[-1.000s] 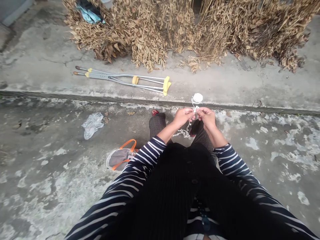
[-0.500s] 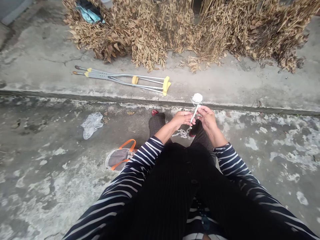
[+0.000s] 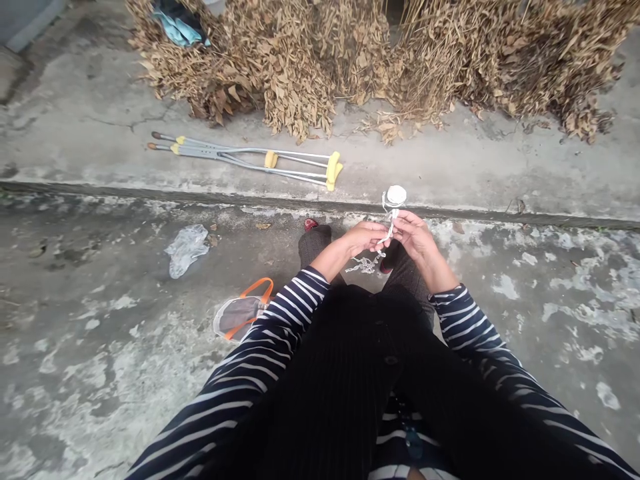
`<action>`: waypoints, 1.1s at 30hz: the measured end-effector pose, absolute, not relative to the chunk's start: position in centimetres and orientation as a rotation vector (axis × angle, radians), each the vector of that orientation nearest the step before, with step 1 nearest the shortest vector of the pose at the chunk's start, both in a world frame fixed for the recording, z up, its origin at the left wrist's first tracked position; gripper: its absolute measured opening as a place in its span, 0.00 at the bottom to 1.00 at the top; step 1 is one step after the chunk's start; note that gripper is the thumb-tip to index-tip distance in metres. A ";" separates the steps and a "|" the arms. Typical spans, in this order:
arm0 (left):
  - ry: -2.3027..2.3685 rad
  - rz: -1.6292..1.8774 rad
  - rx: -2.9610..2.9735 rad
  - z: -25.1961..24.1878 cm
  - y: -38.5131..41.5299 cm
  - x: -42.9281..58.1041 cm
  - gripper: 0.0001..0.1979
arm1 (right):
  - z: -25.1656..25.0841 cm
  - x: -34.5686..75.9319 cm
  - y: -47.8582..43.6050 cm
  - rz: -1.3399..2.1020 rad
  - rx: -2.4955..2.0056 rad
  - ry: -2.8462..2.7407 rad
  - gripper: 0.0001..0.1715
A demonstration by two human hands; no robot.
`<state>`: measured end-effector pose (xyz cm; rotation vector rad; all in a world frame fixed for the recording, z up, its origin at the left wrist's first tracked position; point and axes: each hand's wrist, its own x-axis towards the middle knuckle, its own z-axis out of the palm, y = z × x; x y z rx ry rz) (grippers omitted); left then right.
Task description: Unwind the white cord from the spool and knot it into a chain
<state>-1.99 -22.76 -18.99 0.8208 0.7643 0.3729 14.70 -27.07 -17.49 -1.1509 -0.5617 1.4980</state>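
Between my two hands is a white cord, pinched and partly folded at the fingers. My left hand grips it from the left with its fingers closed. From the right, my right hand pinches the same cord between thumb and fingertips. Just beyond the fingers, a round white ball of cord lies at the ledge, with a strand looping from it towards my hands. Below my left hand hangs or lies a twisted, knotted length of the cord; I cannot tell whether it touches the ground.
Two crutches with yellow pads lie on the concrete ledge. Dry leafy stalks are heaped behind, with a blue cloth at upper left. A clear plastic bag and a bag with orange handles lie on the lower ground.
My hands have come closer together. The stretch of cord between them is shorter and more bunched than before. The ball of cord stays at the ledge.
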 end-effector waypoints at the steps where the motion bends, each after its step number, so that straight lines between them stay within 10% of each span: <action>1: 0.749 0.355 0.843 -19.0 -22.7 -2.1 0.09 | -17.6 14.7 -27.1 1.480 -1.158 -0.564 0.26; 33: 0.625 0.500 0.734 -17.8 -23.5 -2.8 0.13 | -17.6 14.4 -26.7 1.374 -1.034 -0.507 0.25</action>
